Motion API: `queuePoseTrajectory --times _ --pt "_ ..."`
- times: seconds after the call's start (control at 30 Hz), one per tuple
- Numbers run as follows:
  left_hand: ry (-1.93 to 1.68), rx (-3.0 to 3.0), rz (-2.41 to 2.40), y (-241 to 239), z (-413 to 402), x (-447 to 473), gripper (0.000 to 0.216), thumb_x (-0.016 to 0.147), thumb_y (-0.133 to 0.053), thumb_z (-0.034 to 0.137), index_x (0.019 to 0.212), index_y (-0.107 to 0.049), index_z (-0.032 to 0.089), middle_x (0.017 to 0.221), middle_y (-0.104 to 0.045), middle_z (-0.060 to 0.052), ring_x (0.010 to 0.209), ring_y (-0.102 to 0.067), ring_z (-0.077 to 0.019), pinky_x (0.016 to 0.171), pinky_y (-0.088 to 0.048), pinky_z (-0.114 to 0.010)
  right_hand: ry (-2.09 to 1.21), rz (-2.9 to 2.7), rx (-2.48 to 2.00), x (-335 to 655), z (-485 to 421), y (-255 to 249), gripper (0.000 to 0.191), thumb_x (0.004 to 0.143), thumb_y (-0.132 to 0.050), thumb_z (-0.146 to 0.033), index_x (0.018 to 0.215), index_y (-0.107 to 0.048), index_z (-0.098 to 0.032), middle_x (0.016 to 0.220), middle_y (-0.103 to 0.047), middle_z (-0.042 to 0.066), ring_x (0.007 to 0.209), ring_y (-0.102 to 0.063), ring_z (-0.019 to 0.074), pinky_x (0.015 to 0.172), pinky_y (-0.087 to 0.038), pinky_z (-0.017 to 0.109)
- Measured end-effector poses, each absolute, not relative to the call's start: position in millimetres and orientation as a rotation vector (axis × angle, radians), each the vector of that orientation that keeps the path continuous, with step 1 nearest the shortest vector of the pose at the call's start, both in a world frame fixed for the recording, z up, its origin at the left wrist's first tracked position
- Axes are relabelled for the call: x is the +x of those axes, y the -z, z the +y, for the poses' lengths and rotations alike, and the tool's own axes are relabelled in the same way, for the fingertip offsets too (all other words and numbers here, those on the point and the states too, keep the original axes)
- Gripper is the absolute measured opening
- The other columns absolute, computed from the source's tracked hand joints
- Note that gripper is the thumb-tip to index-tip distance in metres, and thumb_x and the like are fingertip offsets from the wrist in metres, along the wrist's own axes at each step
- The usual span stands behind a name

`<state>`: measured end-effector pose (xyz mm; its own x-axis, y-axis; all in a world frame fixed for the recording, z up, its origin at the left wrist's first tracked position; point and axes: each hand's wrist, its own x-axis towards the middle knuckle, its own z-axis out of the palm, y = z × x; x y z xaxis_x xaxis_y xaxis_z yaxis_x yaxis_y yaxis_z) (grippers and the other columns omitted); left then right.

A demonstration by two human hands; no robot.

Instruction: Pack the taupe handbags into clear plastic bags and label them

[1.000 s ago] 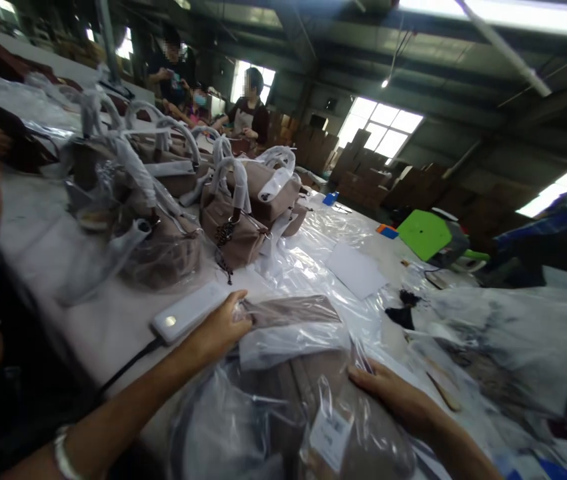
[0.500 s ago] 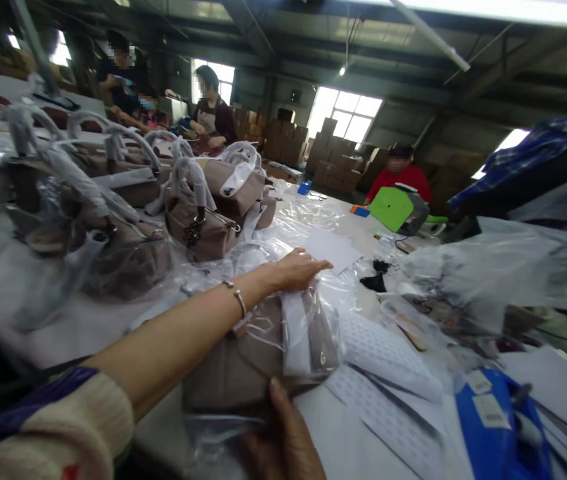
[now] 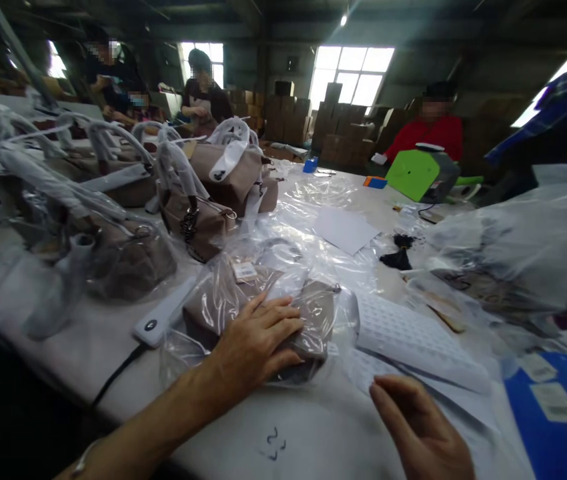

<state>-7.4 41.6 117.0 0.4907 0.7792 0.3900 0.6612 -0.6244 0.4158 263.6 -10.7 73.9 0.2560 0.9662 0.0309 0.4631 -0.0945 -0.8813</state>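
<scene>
A taupe handbag (image 3: 203,307) lies on the white table inside a clear plastic bag (image 3: 176,350), a white paper tag (image 3: 245,271) showing through at its top. My left hand (image 3: 263,337) rests flat on the wrapped handbag, fingers stretched out over the film. Lower right, apart from the handbag, my right hand (image 3: 416,427) is curled with thumb and forefinger tips together. Whether anything thin is between those tips cannot be made out. Nearest to it are white patterned sheets (image 3: 421,337).
Several taupe handbags (image 3: 236,173) with wrapped handles stand at the left. A white power strip (image 3: 161,317) trails a black cable. Right are a blue container (image 3: 548,413), black tassel (image 3: 396,259) and plastic film (image 3: 528,233). A person in red (image 3: 426,133) sits behind a green-faced device (image 3: 412,175).
My left hand has drawn back from beyond the handbag onto its top. My right hand has left the handbag's near edge and moved right. The plastic now lies flatter over the handbag.
</scene>
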Motion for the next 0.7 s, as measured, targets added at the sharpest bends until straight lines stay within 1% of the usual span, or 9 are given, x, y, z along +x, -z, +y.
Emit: queuePoseTrajectory --times 0.03,0.1,0.2,0.3,0.37,0.43,0.5,0.6,0.7 --pt "-0.855 2.534 1.258 -109 37 -9 0.036 0.091 -0.068 0.030 0.125 -0.061 0.024 0.132 -0.065 -0.008 0.135 -0.049 -0.0275 0.120 -0.023 -0.052 -0.725 -1.364 -1.687 260 -8 -77 0.040 0.078 -0.067 -0.062 0.097 -0.069 -0.026 0.102 -0.072 0.005 0.093 -0.066 0.0276 0.086 -0.055 0.037" --pt "-0.886 2.568 1.277 -99 30 -11 0.034 0.092 -0.065 0.029 0.126 -0.061 0.022 0.132 -0.065 -0.009 0.136 -0.048 -0.0274 0.120 -0.023 -0.052 -0.722 -1.443 -1.641 246 -7 -81 0.043 0.080 -0.066 -0.060 0.107 -0.067 -0.027 0.112 -0.070 0.006 0.096 -0.065 0.0274 0.090 -0.054 0.040" --pt "-0.905 2.613 1.290 -95 22 -14 0.033 0.094 -0.062 0.027 0.126 -0.059 0.019 0.131 -0.066 -0.011 0.136 -0.048 -0.0274 0.120 -0.023 -0.053 -0.768 -1.481 -1.577 225 -8 -80 0.045 0.080 -0.067 -0.057 0.114 -0.065 -0.028 0.119 -0.067 0.004 0.097 -0.064 0.0258 0.086 -0.055 0.038" --pt "-0.928 2.640 1.284 -94 21 -17 0.031 0.095 -0.061 0.025 0.126 -0.059 0.019 0.131 -0.066 -0.010 0.136 -0.049 -0.0272 0.120 -0.024 -0.053 -0.856 -1.410 -1.599 223 -8 -76 0.045 0.083 -0.063 -0.059 0.116 -0.065 -0.028 0.119 -0.067 0.005 0.098 -0.064 0.0251 0.081 -0.056 0.036" --pt "-0.939 2.648 1.285 -93 21 -18 0.031 0.095 -0.060 0.023 0.126 -0.059 0.020 0.131 -0.066 -0.009 0.136 -0.049 -0.0271 0.120 -0.024 -0.053 -0.922 -1.362 -1.597 229 -5 -72 0.046 0.084 -0.061 -0.061 0.115 -0.066 -0.026 0.119 -0.068 0.006 0.102 -0.065 0.0260 0.085 -0.055 0.037" --pt "-0.954 2.650 1.292 -91 22 -18 0.032 0.095 -0.060 0.022 0.126 -0.059 0.021 0.131 -0.066 -0.009 0.136 -0.049 -0.0272 0.120 -0.025 -0.053 -0.985 -1.327 -1.559 235 0 -67 0.047 0.083 -0.063 -0.061 0.113 -0.067 -0.025 0.119 -0.069 0.007 0.105 -0.065 0.0271 0.091 -0.054 0.039" --pt "-0.956 2.661 1.291 -89 22 -19 0.032 0.095 -0.060 0.022 0.126 -0.059 0.022 0.131 -0.066 -0.009 0.136 -0.049 -0.0272 0.120 -0.025 -0.053 -1.060 -1.293 -1.515 238 4 -63 0.047 0.082 -0.065 -0.060 0.112 -0.067 -0.023 0.116 -0.071 0.008 0.102 -0.067 0.0269 0.089 -0.055 0.038" --pt "-0.949 2.683 1.296 -88 22 -19 0.033 0.094 -0.060 0.021 0.127 -0.058 0.022 0.132 -0.065 -0.008 0.137 -0.048 -0.0268 0.121 -0.024 -0.053 -1.137 -1.263 -1.484 237 6 -59 0.048 0.082 -0.066 -0.061 0.110 -0.067 -0.022 0.107 -0.073 0.008 0.091 -0.069 0.0248 0.081 -0.057 0.034" --pt "-0.966 2.716 1.302 -87 22 -19 0.033 0.095 -0.059 0.021 0.129 -0.056 0.022 0.132 -0.065 -0.008 0.137 -0.047 -0.0263 0.120 -0.026 -0.054 -1.045 -1.278 -1.489 233 4 -58 0.044 0.083 -0.066 -0.060 0.107 -0.068 -0.023 0.103 -0.073 0.006 0.089 -0.069 0.0236 0.081 -0.057 0.033"
